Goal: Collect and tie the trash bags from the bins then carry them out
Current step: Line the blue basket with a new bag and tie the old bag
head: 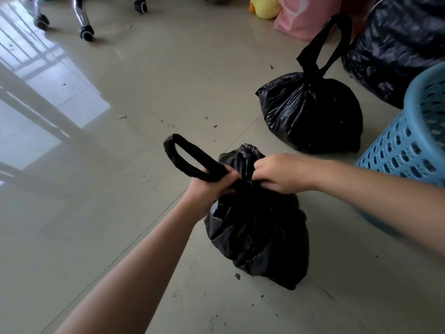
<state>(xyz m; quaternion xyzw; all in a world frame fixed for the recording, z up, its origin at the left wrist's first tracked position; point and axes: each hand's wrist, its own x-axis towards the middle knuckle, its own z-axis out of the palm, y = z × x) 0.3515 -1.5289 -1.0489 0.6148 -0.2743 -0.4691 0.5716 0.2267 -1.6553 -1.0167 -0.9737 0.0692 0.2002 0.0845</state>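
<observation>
Glossy beige tiled floor (149, 80), flecked with dirt. On it, a crinkled black plastic trash bag (257, 227); left hand (212, 183) clamped on its looped handle (185, 157), right hand (281, 172) pinching the neck. Behind, a second tied black bag (313, 114) beside a perforated blue plastic bin (409, 141).

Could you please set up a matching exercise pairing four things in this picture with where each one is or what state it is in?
1. near trash bag
2. far trash bag
3. blue laundry basket
4. left hand

A. stands alone, knotted
B. right edge, perforated
C. grips a handle loop
D. held at the neck by both hands

Pairs: 1-D, 2-A, 3-B, 4-C
</observation>
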